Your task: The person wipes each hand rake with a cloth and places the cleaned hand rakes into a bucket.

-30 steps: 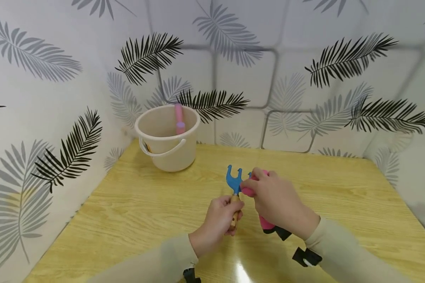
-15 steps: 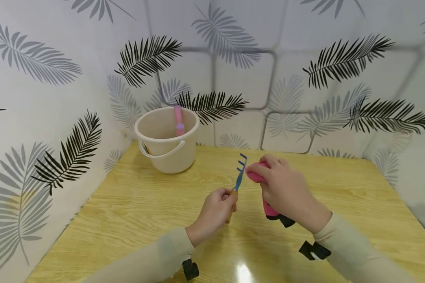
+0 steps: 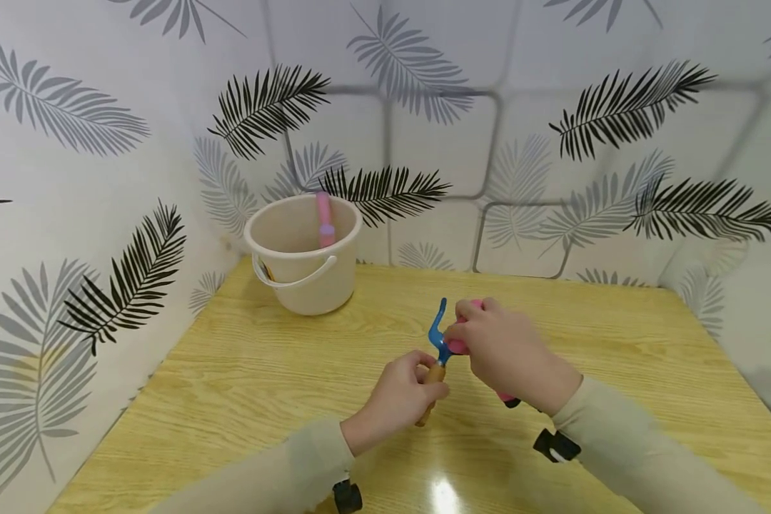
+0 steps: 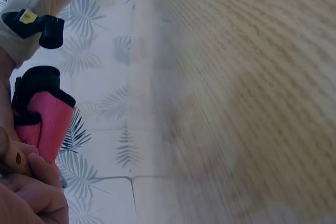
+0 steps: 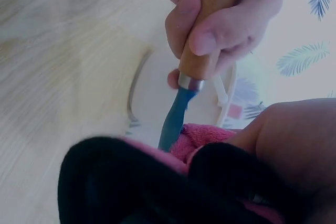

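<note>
My left hand (image 3: 395, 396) grips the wooden handle (image 3: 435, 375) of a small garden hand rake with a blue metal head (image 3: 437, 334). One curved tine shows past my right hand; the others are hidden. In my right hand (image 3: 504, 350) is a pink cloth (image 4: 55, 121) with black edging, held against the blue head. From the right wrist view, the blue neck (image 5: 176, 116) runs from a silver collar (image 5: 190, 82) into the bunched pink fabric (image 5: 207, 134). Both hands are above the table, close together.
A cream bucket (image 3: 318, 289) with its handle hanging down stands at the table's back left. A pink tool handle (image 3: 324, 214) leans inside it. Leaf-patterned wall covering (image 3: 437, 235) borders the wooden table (image 3: 263, 385) behind and at the left.
The rake turned edge-on with its tines apart from the cloth half a second ago, then rotated back. My right hand moved away to the right and has returned, bringing the cloth onto the head.
</note>
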A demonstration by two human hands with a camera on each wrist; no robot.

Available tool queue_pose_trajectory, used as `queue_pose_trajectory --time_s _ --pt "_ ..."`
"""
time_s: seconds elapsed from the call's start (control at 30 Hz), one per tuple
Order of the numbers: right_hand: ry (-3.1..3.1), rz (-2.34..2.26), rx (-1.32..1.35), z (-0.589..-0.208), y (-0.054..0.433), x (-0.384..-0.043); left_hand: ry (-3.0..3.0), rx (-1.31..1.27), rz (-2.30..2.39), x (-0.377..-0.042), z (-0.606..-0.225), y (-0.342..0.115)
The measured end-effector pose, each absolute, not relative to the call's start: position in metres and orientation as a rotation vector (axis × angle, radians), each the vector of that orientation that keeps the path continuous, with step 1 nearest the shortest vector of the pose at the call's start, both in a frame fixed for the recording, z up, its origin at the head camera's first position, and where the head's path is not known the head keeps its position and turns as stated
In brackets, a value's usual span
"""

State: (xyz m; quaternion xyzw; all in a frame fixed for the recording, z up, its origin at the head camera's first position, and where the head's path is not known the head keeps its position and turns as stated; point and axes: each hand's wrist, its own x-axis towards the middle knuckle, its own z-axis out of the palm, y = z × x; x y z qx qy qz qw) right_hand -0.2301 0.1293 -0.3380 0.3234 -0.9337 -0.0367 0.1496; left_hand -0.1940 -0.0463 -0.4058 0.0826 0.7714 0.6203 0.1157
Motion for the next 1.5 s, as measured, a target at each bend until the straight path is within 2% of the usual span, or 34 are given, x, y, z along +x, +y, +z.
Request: queue_pose_trajectory --time_s 0.17,0.73,1.1,1.5 --pt "-2.625 -0.07 1.002 -0.341 0.116 -0.233 2.201 0.321 1.846 -0.188 -0.406 -0.043" --pt "-2.764 -0.031 1.128 -0.323 0.126 -0.222 2.284 0.239 1.824 -0.189 -0.403 -0.042" --pt "-2.688 -0.029 0.969 -0.35 0.116 -0.236 2.261 0.328 1.781 -0.181 -0.408 -0.038" --pt "-2.802 0.013 0.875 -0.344 0.143 -0.231 2.312 0.189 1.761 -0.185 -0.407 -0.041"
